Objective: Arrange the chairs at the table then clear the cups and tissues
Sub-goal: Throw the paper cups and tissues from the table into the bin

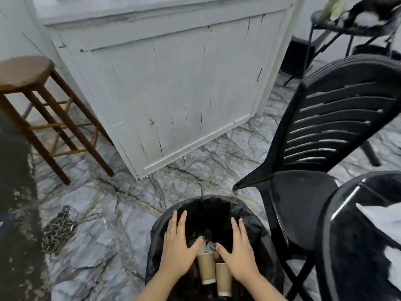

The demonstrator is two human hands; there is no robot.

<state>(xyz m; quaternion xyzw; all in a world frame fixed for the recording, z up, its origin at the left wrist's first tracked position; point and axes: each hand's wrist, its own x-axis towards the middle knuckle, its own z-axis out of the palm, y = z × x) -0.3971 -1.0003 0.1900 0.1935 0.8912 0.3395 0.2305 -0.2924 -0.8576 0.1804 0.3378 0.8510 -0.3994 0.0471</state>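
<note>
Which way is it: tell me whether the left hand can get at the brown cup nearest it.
Probably yes. The left hand hangs open over the lined bin, its thumb right by the rim of the brown cup, and nothing lies between them.

Two brown paper cups (213, 272) with white rims lie side by side, mouths toward the camera, inside the black-lined bin (256, 233).
</note>
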